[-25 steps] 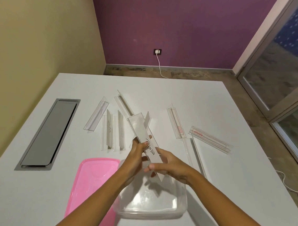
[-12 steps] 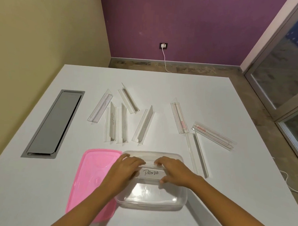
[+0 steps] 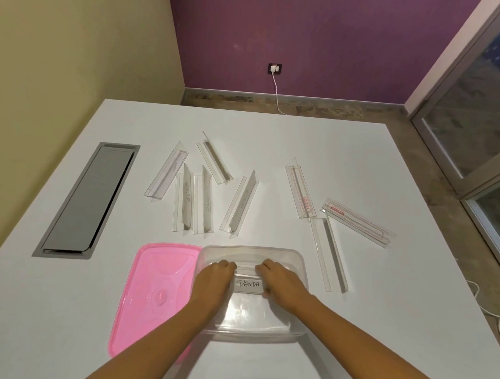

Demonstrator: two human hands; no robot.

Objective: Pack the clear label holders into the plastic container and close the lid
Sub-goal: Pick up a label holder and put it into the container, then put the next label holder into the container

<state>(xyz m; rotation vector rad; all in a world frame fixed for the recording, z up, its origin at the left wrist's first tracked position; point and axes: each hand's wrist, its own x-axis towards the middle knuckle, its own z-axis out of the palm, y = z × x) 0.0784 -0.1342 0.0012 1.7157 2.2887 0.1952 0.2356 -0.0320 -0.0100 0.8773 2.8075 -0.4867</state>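
As a clear label holder (image 3: 247,284) marked PANDA sits inside the plastic container (image 3: 298,258), the left hand (image 3: 213,279) and right hand (image 3: 283,285) each pinch one end in a curled grip. It looks light, stiff and slick, so the ends seem the safest hold. A pink lid (image 3: 155,294) lies just left of the container.

A white table (image 3: 380,324) fills the view, with a long grey hatch (image 3: 87,202) set flush into its left side. Eight clear label holders (image 3: 239,203) lie scattered across its middle, five in a loose group left of centre and three further right. Towards the near edge stands a clear plastic container (image 3: 269,249), with a pink lid (image 3: 152,294) lying flat just beside it on the left.
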